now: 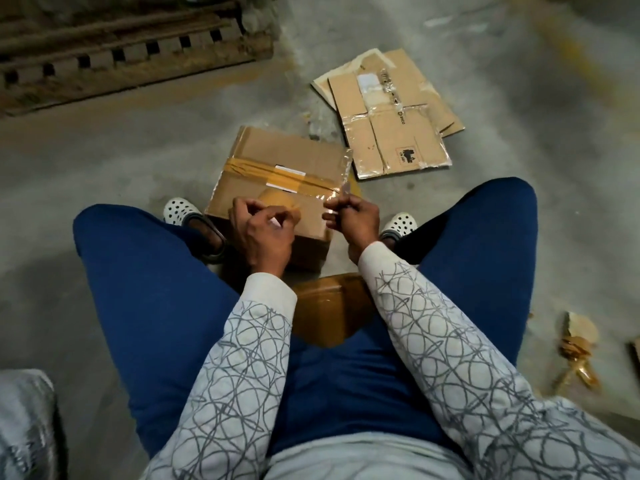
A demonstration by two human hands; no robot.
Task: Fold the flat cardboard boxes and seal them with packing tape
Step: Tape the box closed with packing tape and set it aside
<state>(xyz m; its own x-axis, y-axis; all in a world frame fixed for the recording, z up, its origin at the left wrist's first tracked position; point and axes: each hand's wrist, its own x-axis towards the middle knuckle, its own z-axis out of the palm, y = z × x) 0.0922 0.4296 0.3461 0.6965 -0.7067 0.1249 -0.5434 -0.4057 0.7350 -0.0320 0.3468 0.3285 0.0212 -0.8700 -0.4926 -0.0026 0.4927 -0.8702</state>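
Head view — both hands pinch clear tape [334, 195] over the taped box [277, 174].

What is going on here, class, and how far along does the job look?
A seated person is taping a folded cardboard box on the floor between their feet. The left hand holds the tape roll on the box top, and the right hand pinches the clear tape strip at the box's right edge. More flat boxes lie behind, not yet folded.

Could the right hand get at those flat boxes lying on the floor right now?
Probably not yet: the right hand is pinching tape over the folded box. Nothing blocks the flat boxes beyond it, though.
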